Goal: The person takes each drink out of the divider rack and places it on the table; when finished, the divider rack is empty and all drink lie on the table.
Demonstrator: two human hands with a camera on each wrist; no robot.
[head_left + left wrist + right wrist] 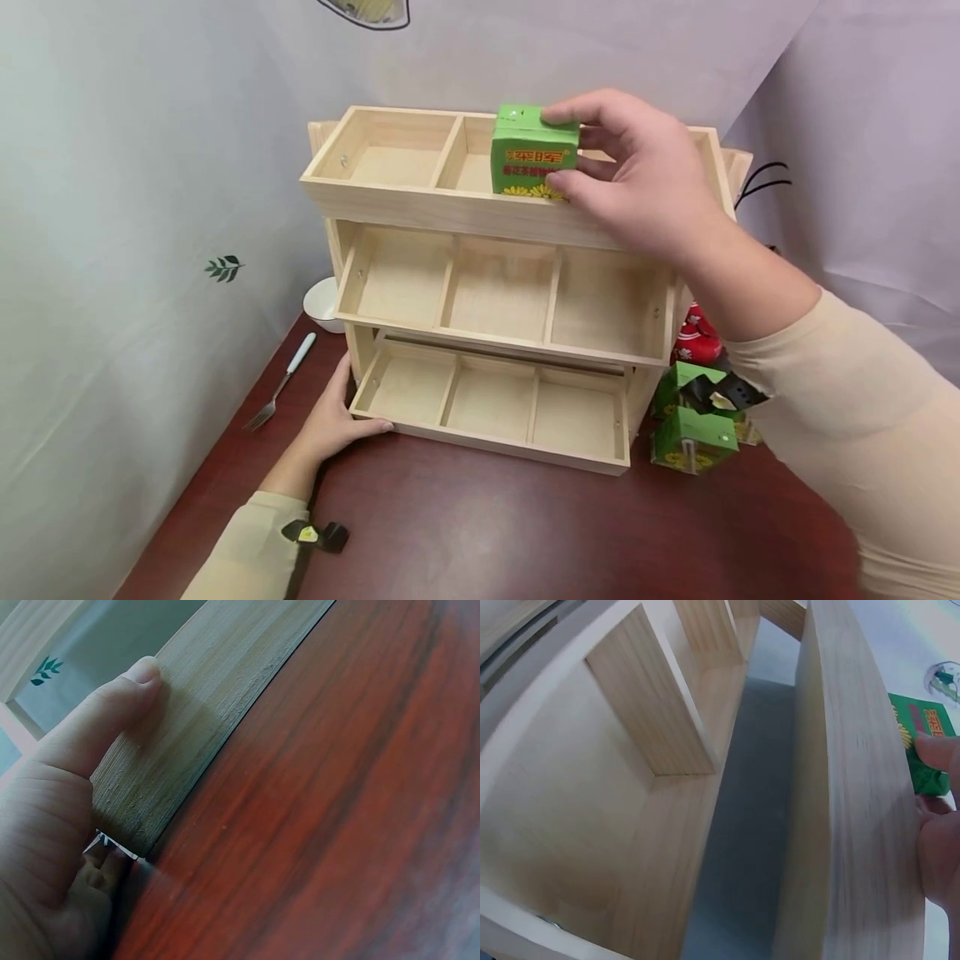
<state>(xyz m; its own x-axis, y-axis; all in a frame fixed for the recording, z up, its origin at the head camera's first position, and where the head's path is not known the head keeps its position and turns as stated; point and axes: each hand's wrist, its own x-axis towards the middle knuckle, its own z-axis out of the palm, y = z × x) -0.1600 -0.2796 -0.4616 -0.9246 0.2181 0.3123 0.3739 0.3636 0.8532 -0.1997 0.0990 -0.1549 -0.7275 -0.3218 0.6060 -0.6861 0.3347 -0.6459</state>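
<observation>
My right hand (652,167) holds a green drink carton (532,154) printed with yellow flowers, thumb on its front and fingers at the top and far side. The carton is upright at the middle compartment of the top tray, its lower part hidden behind the front board (420,204). In the right wrist view, the carton (926,742) shows beyond that board. Down at the left, my left hand (333,421) grips the lower corner of the three-tier wooden organizer (491,446). Its thumb (112,712) lies along the bottom tray's front, with the other fingers round the side.
Two more green cartons (693,442) stand on the dark red table (465,525) right of the organizer, near a red patterned item (697,337). On the left are a white bowl (322,304) and a fork (281,383). Grey-white cloth (150,250) hangs close behind and left.
</observation>
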